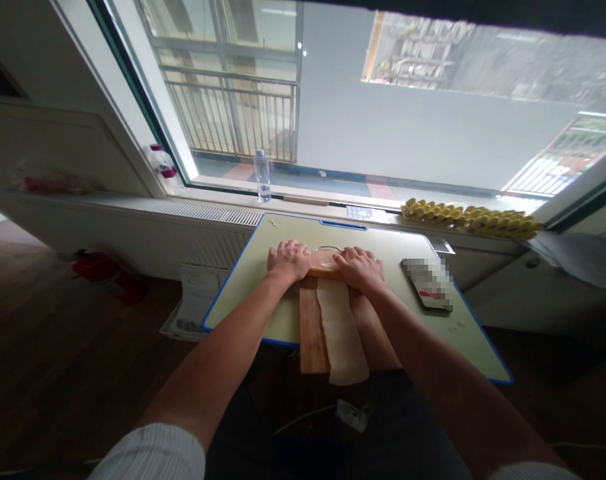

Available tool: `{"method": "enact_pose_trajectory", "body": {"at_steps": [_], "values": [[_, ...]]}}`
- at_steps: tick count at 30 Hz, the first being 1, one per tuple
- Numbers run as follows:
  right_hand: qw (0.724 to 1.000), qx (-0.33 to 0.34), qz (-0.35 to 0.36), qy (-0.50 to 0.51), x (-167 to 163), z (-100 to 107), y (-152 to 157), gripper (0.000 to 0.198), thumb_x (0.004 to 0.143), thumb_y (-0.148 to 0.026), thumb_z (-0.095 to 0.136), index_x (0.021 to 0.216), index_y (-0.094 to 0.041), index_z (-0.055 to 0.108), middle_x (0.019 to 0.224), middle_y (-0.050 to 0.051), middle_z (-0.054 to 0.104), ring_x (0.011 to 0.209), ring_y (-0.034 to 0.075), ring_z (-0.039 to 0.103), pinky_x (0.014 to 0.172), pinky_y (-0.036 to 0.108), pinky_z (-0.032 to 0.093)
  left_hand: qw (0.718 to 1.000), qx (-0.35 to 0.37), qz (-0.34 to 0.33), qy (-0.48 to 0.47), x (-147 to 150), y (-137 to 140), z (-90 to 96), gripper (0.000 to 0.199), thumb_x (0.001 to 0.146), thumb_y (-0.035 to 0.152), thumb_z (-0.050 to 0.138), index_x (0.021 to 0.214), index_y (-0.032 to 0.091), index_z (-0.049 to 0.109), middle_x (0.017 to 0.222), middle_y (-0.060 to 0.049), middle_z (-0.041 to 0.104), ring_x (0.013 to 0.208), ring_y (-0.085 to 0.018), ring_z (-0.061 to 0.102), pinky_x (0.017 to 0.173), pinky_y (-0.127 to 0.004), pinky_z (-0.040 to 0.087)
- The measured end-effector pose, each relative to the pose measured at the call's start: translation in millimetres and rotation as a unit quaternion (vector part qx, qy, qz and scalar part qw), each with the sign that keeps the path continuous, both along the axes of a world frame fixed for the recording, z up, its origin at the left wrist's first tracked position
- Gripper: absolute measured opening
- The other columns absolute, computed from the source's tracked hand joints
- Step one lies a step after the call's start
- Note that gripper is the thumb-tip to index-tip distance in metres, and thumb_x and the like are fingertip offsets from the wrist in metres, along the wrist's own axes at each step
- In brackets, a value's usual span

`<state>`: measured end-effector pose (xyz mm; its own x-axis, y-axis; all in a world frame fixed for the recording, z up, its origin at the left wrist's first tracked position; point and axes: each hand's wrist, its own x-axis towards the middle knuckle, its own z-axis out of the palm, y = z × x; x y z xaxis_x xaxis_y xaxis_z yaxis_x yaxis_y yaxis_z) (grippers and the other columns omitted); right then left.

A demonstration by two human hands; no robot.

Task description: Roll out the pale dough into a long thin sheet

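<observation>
A long flat strip of dough (343, 330) lies along a wooden board (313, 333), its near end hanging past the board's front edge. Across the strip's far part lies a wooden rolling pin (324, 272). On the pin's left end is my left hand (290, 259), its fingers curled over the wood. My right hand (360, 267) grips the other end in the same way. A little dough shows beyond the pin, between the hands.
Board and phone (427, 285) rest on a pale green table (253, 287) with a blue rim. Along the window sill stand a clear bottle (263, 177), a bottle with a purple cap (163, 163) and yellow egg trays (467, 219). A red fire extinguisher (107, 270) is on the floor at left.
</observation>
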<state>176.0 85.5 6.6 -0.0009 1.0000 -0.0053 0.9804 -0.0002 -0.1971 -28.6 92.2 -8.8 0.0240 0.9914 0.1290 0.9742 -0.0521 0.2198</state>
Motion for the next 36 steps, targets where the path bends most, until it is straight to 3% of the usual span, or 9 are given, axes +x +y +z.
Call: {"method": "enact_pose_trajectory", "body": {"at_steps": [5,12,17,22,27,31,36], "values": [[0.996,0.023,0.048,-0.065,-1,3,-16,0.055,0.112,-0.061,0.025,0.151,-0.044,0.059,0.166,0.003,0.049,0.145,0.032,0.045,0.115,0.057,0.041,1.0,0.017,0.008,-0.003,1,-14,-3.3,0.044,0.105,0.043,0.039,0.131,0.031,0.073,0.146,-0.009,0.067,0.131,-0.033,0.059,0.111,-0.054,0.043],[0.984,0.053,0.089,-0.142,-3,2,-35,0.05,0.114,-0.045,0.026,0.152,-0.041,0.058,0.166,0.005,0.049,0.145,0.032,0.043,0.112,0.052,0.041,0.999,0.035,0.014,-0.005,3,-30,-4.3,0.045,0.107,0.045,0.038,0.133,0.031,0.072,0.148,-0.009,0.066,0.132,-0.032,0.058,0.114,-0.056,0.04],[0.99,0.093,0.045,-0.101,-4,-6,-46,0.053,0.114,-0.046,0.027,0.155,-0.032,0.057,0.163,0.01,0.053,0.14,0.033,0.049,0.113,0.052,0.04,0.999,0.04,0.0,-0.019,7,-46,2.6,0.042,0.108,0.045,0.039,0.131,0.035,0.073,0.15,-0.005,0.066,0.137,-0.029,0.053,0.123,-0.059,0.029],[0.991,0.12,0.042,-0.05,-1,-14,-57,0.053,0.114,-0.046,0.029,0.153,-0.026,0.06,0.163,0.011,0.053,0.145,0.033,0.047,0.12,0.053,0.033,0.997,-0.006,-0.07,-0.045,23,-60,18.7,0.047,0.11,0.047,0.037,0.115,0.029,0.08,0.141,-0.007,0.073,0.132,-0.028,0.06,0.118,-0.051,0.037],[0.991,0.128,0.04,-0.004,2,-17,-63,0.053,0.115,-0.045,0.032,0.153,-0.019,0.058,0.158,0.012,0.059,0.145,0.029,0.048,0.121,0.048,0.031,0.99,-0.029,-0.062,-0.12,30,-64,30.5,0.043,0.104,0.053,0.05,0.109,0.028,0.084,0.124,-0.007,0.081,0.124,-0.03,0.068,0.114,-0.047,0.042],[0.991,0.106,0.08,0.022,9,-8,-55,0.047,0.115,-0.041,0.033,0.142,-0.022,0.066,0.15,0.01,0.066,0.138,0.026,0.056,0.115,0.04,0.038,0.973,-0.061,-0.064,-0.214,26,-53,28.7,0.029,0.09,0.048,0.067,0.101,0.027,0.085,0.105,-0.004,0.083,0.105,-0.027,0.074,0.101,-0.04,0.05],[0.973,0.088,0.209,0.043,21,9,-20,0.037,0.114,-0.034,0.04,0.128,-0.026,0.074,0.149,0.007,0.067,0.134,0.024,0.059,0.111,0.037,0.043,0.914,-0.13,-0.154,-0.352,24,-22,25.5,0.023,0.073,0.041,0.073,0.079,0.019,0.075,0.077,0.0,0.072,0.073,-0.018,0.064,0.068,-0.03,0.049]]}}
